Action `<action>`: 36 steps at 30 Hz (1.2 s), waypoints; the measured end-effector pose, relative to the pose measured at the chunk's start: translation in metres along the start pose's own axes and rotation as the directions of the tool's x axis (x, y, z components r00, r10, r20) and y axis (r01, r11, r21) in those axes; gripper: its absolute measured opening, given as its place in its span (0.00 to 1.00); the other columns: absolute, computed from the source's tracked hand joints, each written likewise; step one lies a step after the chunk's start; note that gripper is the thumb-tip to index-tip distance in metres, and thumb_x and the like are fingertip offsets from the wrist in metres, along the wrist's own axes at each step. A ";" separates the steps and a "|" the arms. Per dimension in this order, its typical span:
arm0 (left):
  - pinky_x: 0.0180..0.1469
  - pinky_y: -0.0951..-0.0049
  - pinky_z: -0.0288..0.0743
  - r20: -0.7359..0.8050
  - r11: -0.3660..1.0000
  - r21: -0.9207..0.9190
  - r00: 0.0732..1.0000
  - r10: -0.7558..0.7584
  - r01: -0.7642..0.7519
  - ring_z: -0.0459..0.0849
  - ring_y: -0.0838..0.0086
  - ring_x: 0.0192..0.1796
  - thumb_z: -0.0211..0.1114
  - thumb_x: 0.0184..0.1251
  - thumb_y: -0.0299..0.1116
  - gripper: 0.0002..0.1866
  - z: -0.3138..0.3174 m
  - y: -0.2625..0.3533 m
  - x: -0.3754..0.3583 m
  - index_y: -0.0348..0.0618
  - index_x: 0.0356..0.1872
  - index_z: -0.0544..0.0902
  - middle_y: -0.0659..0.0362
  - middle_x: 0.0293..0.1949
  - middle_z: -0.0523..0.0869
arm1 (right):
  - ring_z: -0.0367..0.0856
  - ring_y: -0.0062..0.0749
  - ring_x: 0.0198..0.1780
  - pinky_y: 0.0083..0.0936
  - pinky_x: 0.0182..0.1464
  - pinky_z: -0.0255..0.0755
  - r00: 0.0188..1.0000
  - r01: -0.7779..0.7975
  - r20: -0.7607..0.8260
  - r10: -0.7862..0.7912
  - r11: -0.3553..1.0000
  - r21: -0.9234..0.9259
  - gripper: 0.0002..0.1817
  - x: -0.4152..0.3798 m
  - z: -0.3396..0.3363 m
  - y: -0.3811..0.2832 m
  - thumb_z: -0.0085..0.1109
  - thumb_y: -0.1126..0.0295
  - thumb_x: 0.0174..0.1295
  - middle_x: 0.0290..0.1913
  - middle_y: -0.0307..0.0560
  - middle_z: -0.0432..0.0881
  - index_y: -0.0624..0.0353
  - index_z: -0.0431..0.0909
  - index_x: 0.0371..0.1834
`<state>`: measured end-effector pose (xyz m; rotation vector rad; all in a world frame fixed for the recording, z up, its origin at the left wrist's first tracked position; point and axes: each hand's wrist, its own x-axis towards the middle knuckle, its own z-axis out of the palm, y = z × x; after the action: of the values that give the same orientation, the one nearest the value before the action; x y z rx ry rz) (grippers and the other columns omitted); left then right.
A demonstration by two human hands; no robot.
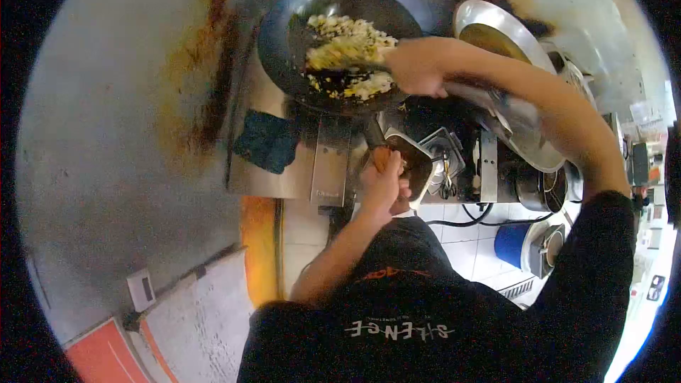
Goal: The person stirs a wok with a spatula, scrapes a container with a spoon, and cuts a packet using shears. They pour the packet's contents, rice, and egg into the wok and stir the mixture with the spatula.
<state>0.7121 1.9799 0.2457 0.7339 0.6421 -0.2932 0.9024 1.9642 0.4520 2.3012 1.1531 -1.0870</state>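
Fingers, right hand (418, 67): curled and pressed together around a utensil handle; the knuckles face the camera, so the fingertips themselves cannot be made out. The utensil's dark working end (340, 65) is laid across the food just beyond the fingers.

Fingers, left hand (384, 183): wrapped tightly around the wok handle (374, 135), thumb laid over the top. The handle runs away from these fingers up to the pan.

Wok (333, 42): dark, round, set on the burner beyond both hands. Held by the left hand through the handle; entered by the right hand from the side.

Fried rice (347, 57): pale yellow and white grains, heaped in the wok directly beyond the right fingers, dark patches at its near edge.

Blue cloth (267, 140): folded, lying on the steel counter (277, 170), well to the outer side of the left fingers.

Second wok (496, 28): silvery, standing beyond the right forearm, apart from the fingers.

Blue bucket (512, 241): on the tiled floor, under the right elbow.

Handling note, as a judgement: stirring appears to be the step in hand. It is best done with the handle kept firmly clasped so the pan is steadied, and with the utensil slid under the heap from its near edge, where darkening is seen, so that grains are turned rather than pushed over the rim.
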 end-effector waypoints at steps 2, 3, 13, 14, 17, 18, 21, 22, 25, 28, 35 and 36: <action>0.17 0.79 0.66 0.014 0.996 0.004 0.996 0.089 -0.089 0.70 0.81 0.18 0.62 0.65 0.45 0.15 -0.006 0.010 -0.005 0.44 0.34 0.72 0.65 0.24 0.71 | 0.80 0.35 0.16 0.35 0.19 0.74 0.997 -0.075 -0.011 0.076 0.993 0.092 0.12 -0.012 -0.022 -0.005 0.45 0.68 0.61 0.15 0.53 0.77 0.66 0.72 0.27; 0.17 0.79 0.65 0.035 0.996 0.021 0.996 0.084 -0.085 0.70 0.81 0.19 0.62 0.66 0.46 0.15 -0.015 0.022 -0.003 0.45 0.34 0.72 0.65 0.24 0.71 | 0.79 0.36 0.16 0.33 0.18 0.73 0.994 -0.036 0.105 0.024 0.992 0.117 0.13 -0.039 -0.038 0.002 0.45 0.67 0.61 0.14 0.52 0.76 0.66 0.72 0.25; 0.18 0.78 0.65 0.102 0.995 -0.081 0.994 -0.048 0.056 0.69 0.82 0.18 0.62 0.67 0.43 0.14 -0.037 0.028 -0.014 0.44 0.35 0.72 0.66 0.24 0.71 | 0.80 0.37 0.19 0.36 0.19 0.73 0.865 0.370 0.452 -0.218 0.885 -0.283 0.11 -0.016 -0.055 0.021 0.54 0.68 0.50 0.13 0.51 0.76 0.65 0.76 0.18; 0.18 0.77 0.66 0.026 1.000 0.019 1.000 -0.014 0.014 0.70 0.81 0.18 0.61 0.67 0.44 0.14 -0.027 0.040 -0.028 0.44 0.36 0.73 0.66 0.24 0.70 | 0.80 0.37 0.18 0.37 0.19 0.73 0.793 0.544 0.531 -0.298 0.739 -0.398 0.10 -0.009 -0.047 0.020 0.57 0.69 0.47 0.13 0.51 0.76 0.65 0.76 0.16; 0.18 0.76 0.68 0.067 1.000 -0.018 0.998 0.012 -0.011 0.70 0.81 0.17 0.61 0.67 0.45 0.14 -0.006 0.023 -0.022 0.44 0.36 0.73 0.66 0.24 0.71 | 0.79 0.38 0.18 0.41 0.22 0.74 0.976 0.087 0.219 -0.011 0.937 -0.340 0.09 0.009 -0.004 0.018 0.62 0.72 0.36 0.16 0.55 0.79 0.64 0.74 0.09; 0.18 0.76 0.69 0.064 0.999 -0.050 0.998 0.008 -0.005 0.70 0.80 0.17 0.61 0.67 0.44 0.14 -0.008 0.018 -0.017 0.44 0.37 0.73 0.65 0.23 0.71 | 0.80 0.38 0.18 0.40 0.23 0.74 0.984 0.046 0.176 0.015 0.942 -0.333 0.08 0.012 -0.010 0.023 0.62 0.74 0.35 0.16 0.56 0.79 0.64 0.73 0.07; 0.18 0.76 0.69 0.044 0.997 0.070 0.998 -0.041 0.038 0.70 0.80 0.17 0.62 0.67 0.44 0.14 -0.048 0.013 0.006 0.45 0.38 0.74 0.66 0.24 0.71 | 0.82 0.42 0.21 0.37 0.28 0.77 0.907 -0.088 0.362 0.215 0.938 -0.337 0.08 -0.014 -0.044 -0.003 0.58 0.74 0.40 0.18 0.56 0.80 0.66 0.74 0.10; 0.18 0.77 0.68 0.042 0.999 0.032 0.999 -0.022 0.020 0.71 0.80 0.19 0.61 0.67 0.44 0.14 -0.037 0.034 -0.014 0.45 0.40 0.75 0.66 0.24 0.71 | 0.84 0.44 0.23 0.37 0.31 0.78 0.848 -0.099 0.464 0.255 0.937 -0.335 0.09 -0.019 -0.044 -0.005 0.55 0.73 0.43 0.18 0.57 0.81 0.69 0.77 0.13; 0.18 0.78 0.66 0.030 0.997 -0.011 0.996 -0.082 0.082 0.71 0.81 0.20 0.62 0.67 0.44 0.14 -0.003 0.034 -0.028 0.45 0.40 0.75 0.66 0.24 0.70 | 0.84 0.45 0.25 0.38 0.29 0.78 0.976 0.215 0.136 -0.172 0.878 -0.428 0.10 0.053 0.006 0.002 0.53 0.73 0.46 0.19 0.58 0.81 0.71 0.80 0.19; 0.18 0.76 0.68 0.116 0.999 -0.024 0.992 0.040 -0.037 0.70 0.80 0.19 0.60 0.68 0.44 0.13 -0.021 0.017 -0.005 0.46 0.35 0.72 0.65 0.24 0.71 | 0.77 0.48 0.16 0.42 0.20 0.74 0.995 0.018 -0.097 -0.008 0.995 0.096 0.13 0.028 -0.002 0.036 0.51 0.71 0.53 0.23 0.60 0.81 0.72 0.80 0.34; 0.17 0.76 0.67 0.094 1.000 0.028 0.996 0.000 -0.003 0.69 0.82 0.17 0.59 0.68 0.48 0.15 -0.025 0.014 0.004 0.47 0.34 0.71 0.65 0.18 0.70 | 0.84 0.57 0.34 0.45 0.35 0.78 0.839 -0.185 -0.509 0.193 0.980 0.068 0.13 0.073 0.100 -0.016 0.45 0.72 0.61 0.32 0.66 0.81 0.72 0.72 0.42; 0.17 0.77 0.66 0.099 0.999 0.025 0.995 -0.022 0.020 0.69 0.82 0.16 0.58 0.68 0.49 0.16 -0.032 0.009 0.002 0.48 0.34 0.71 0.66 0.17 0.69 | 0.84 0.58 0.36 0.44 0.37 0.78 0.800 -0.162 -0.566 0.198 0.980 0.115 0.13 0.069 0.103 -0.012 0.47 0.72 0.60 0.33 0.67 0.81 0.73 0.71 0.42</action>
<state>0.7038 2.0083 0.2312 0.7308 0.5530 -0.3552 0.8694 1.9469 0.3337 2.8232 1.0606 -0.3483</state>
